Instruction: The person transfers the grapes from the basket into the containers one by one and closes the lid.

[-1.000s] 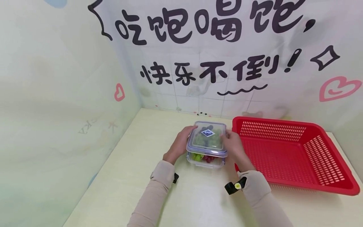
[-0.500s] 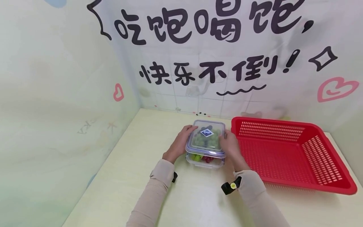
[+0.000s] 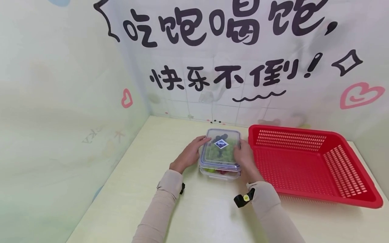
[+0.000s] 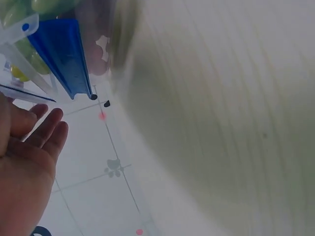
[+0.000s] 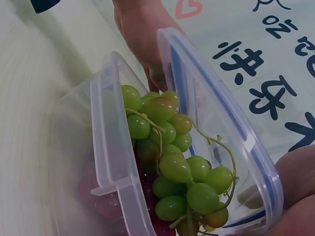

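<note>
A clear plastic box holding green and red grapes stands on the table. Over it lies its transparent lid, rimmed in blue, with a gap at the near side. My left hand holds the lid's left edge, its thumb side over the rim. In the left wrist view a blue locking flap hangs beside my fingertips. My right hand grips the lid's right edge. In the right wrist view, one fingertip shows through the lid. Green grapes bulge above the box wall, between it and the lid.
A large red perforated basket sits to the right, close beside my right hand. Printed walls bound the pale table at the back and left.
The lid's near edge has come down toward the box, narrowing the gap. My right hand has shifted slightly left with it, and my left wrist has moved a little left.
</note>
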{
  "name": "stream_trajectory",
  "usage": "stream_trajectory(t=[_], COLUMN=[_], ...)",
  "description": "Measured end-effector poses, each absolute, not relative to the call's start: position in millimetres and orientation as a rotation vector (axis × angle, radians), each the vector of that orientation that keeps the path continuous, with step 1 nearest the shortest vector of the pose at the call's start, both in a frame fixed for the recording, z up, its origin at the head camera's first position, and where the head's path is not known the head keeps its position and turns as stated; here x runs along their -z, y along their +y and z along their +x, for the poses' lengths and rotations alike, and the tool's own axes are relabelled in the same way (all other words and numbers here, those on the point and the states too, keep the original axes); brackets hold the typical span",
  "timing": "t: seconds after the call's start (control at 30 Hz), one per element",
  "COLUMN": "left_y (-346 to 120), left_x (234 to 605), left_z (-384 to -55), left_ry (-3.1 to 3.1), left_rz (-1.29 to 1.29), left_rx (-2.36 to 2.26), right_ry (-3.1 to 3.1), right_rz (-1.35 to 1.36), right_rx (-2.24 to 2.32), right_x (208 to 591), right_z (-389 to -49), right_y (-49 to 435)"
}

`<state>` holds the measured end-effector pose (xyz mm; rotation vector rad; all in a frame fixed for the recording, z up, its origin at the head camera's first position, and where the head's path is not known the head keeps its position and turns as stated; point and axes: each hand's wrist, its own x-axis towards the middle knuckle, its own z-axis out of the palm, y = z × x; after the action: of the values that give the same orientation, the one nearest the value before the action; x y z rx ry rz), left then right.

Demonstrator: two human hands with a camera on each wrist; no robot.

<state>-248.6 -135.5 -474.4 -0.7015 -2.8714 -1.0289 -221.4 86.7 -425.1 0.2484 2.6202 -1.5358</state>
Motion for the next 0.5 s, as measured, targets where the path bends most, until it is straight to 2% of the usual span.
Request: stream_trajectory(t=[0.17, 0.5], left_y=[-135, -115], left_x=[471, 470], left_z=[-254, -257], left_ry=[-2.784, -2.676], left_rz=[-0.68, -0.342], left_rx=[1.184, 1.354], right_ry=[2.653, 2.8], right_rz=[0.26, 0.204], right_rx=[1.467, 1.407], right_x=[426, 436], right_z=[-222, -217], right_y=[87, 79])
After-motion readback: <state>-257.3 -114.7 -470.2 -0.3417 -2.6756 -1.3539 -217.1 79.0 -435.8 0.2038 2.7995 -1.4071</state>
